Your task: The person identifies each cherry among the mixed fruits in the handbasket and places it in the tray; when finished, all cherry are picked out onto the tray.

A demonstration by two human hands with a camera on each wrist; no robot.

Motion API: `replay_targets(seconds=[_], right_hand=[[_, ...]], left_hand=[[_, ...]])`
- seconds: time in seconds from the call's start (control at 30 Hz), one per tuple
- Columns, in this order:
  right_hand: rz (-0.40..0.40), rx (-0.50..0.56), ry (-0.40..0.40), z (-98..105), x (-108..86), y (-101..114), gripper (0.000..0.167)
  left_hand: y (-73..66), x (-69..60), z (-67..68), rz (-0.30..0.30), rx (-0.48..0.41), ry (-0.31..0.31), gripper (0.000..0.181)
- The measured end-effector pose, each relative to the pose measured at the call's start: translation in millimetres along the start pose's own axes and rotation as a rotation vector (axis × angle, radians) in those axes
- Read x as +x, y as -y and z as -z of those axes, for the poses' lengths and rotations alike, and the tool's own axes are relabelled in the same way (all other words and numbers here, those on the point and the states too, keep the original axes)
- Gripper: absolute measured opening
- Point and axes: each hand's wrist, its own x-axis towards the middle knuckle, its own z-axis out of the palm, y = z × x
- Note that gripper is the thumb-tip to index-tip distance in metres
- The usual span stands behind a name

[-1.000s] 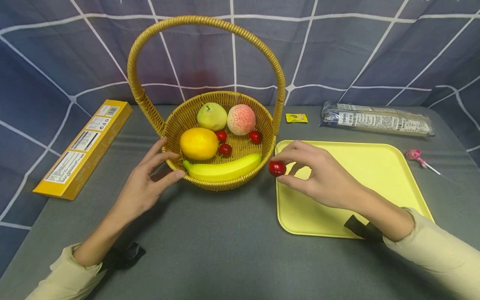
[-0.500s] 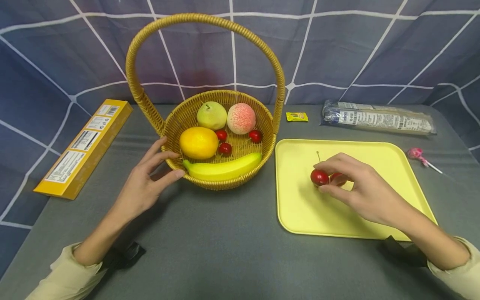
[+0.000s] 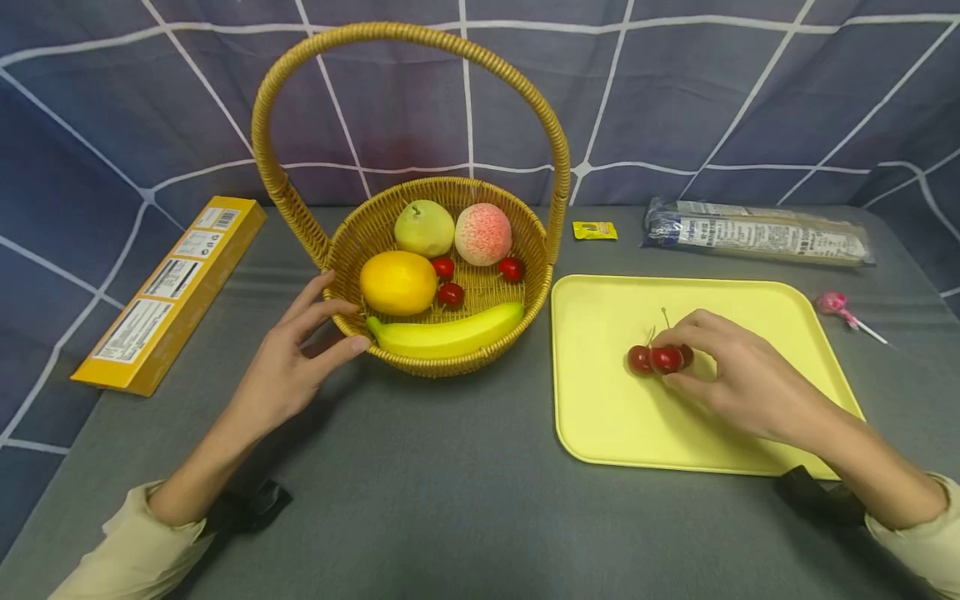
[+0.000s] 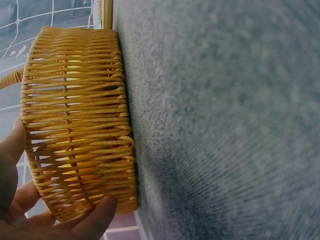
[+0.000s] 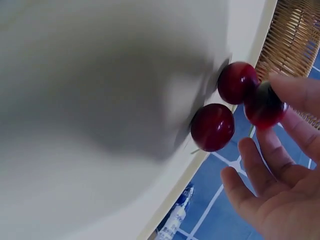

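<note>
My left hand is at the left front of the wicker basket, fingers spread over its rim. In the left wrist view the thumb lies against the woven outer wall. Inside the basket are a green pear-like fruit, a peach, a yellow lemon-like fruit, a banana and three cherries. Above the yellow tray my right hand pinches a red cherry between thumb and fingers. Close beside it are two more cherries, one resting on the tray, the other nearly touching it.
A long orange box lies left of the basket. Behind the tray are a small yellow packet and a long clear-wrapped package. A pink lollipop lies at the tray's right. The basket's tall handle arches above the fruit.
My right hand has carried the cherry from beside the basket rightward over the tray, up to the other two cherries. The left hand has stayed at the basket rim.
</note>
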Motion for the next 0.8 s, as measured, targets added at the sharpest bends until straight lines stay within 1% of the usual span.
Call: replay_targets(seconds=[0.2, 0.3, 0.63, 0.8], right_hand=[[0.038, 0.011, 0.039, -0.9, -1.9, -3.7, 0.040], [0.047, 0.012, 0.043, -2.5, -2.7, -5.6, 0.041], [0.015, 0.023, 0.037, -6.7, -1.1, -9.5, 0.044], [0.022, 0.040, 0.027, -7.8, -2.1, -10.2, 0.044]], left_hand=[[0.7, 0.4, -0.5, -0.012, -0.040, 0.001, 0.036], [0.2, 0.2, -0.5, -0.014, -0.041, 0.003, 0.036], [-0.3, 0.3, -0.9, -0.016, -0.032, -0.006, 0.034], [0.1, 0.6, -1.2, -0.013, -0.046, 0.003, 0.036]])
